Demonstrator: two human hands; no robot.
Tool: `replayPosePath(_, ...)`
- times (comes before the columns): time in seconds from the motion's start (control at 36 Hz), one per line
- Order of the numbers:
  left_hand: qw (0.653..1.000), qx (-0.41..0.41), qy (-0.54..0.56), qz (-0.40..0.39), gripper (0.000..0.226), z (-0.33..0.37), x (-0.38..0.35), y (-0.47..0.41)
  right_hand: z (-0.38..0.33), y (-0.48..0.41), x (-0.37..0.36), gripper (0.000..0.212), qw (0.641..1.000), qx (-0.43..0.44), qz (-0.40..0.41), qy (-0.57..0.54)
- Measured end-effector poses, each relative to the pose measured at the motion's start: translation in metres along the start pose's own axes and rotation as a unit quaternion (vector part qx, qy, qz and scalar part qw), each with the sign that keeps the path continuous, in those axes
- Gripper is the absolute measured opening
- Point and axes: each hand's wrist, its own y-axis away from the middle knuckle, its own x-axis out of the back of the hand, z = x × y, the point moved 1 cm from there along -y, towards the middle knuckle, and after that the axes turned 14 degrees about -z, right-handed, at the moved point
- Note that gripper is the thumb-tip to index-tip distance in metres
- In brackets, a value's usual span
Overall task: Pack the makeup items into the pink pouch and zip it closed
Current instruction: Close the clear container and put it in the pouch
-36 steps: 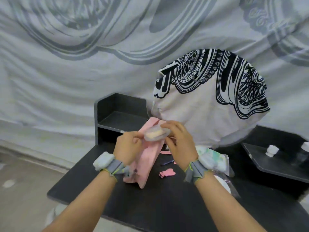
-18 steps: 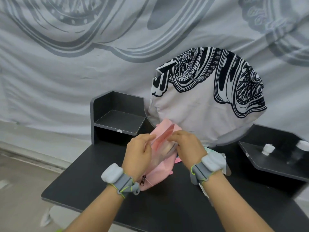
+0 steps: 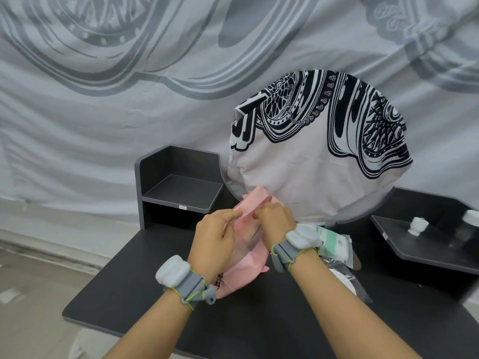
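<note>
Pinching pink pouch [image 3: 247,270] at top edge, left hand [image 3: 213,242] and right hand [image 3: 277,221], fingers clamped on fabric; upright over bench [image 3: 155,281], probably to steady the mouth.

bare forearms; grey left wrist strap [image 3: 193,286], grey right wrist strap [image 3: 283,251], each with pale rounded pod, yellow-green cord

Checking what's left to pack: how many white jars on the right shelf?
2. One white jar stands on the right shelf; a second white jar is cut off at the frame edge. Others may be hidden.
</note>
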Motion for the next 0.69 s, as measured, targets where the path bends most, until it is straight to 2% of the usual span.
replayPosePath(0.03,1.0,0.002,0.002,-0.002,0.037,0.0,-0.001,0.0,-0.002,0.005,0.001,0.038,0.998,-0.021,-0.024,-0.044)
replayPosePath(0.08,1.0,0.005,0.009,0.0,0.037,0.001,-0.002,0.0,0.003,0.005,-0.007,0.042,0.998,-0.003,-0.067,-0.02)
replayPosePath(0.17,1.0,0.011,0.021,0.01,0.036,0.001,-0.003,-0.001,0.003,0.009,-0.017,0.035,0.994,0.032,-0.105,0.013)
replayPosePath(0.31,1.0,0.016,0.019,0.011,0.036,0.004,-0.008,-0.001,-0.001,0.016,-0.026,0.038,0.989,0.038,-0.139,0.035)
replayPosePath(0.36,1.0,0.026,0.011,0.003,0.036,0.005,-0.009,-0.002,0.001,0.016,-0.027,0.041,0.99,0.047,-0.134,0.009)
replayPosePath(0.44,0.999,0.044,-0.024,0.006,0.037,0.005,-0.01,-0.005,0.009,0.02,-0.023,0.05,0.986,0.094,-0.096,-0.098)
replayPosePath(0.56,0.99,0.075,-0.119,0.028,0.041,0.012,-0.008,-0.008,0.027,0.029,-0.011,0.048,0.951,0.134,0.016,-0.279)
replayPosePath(0.64,0.98,0.125,-0.148,0.046,0.041,0.014,-0.002,-0.011,0.049,0.035,0.0,0.042,0.942,0.102,0.108,-0.301)
replayPosePath(0.69,0.974,0.157,-0.155,0.052,0.041,0.013,0.002,-0.014,0.071,0.038,0.002,0.036,0.946,0.058,0.126,-0.295)
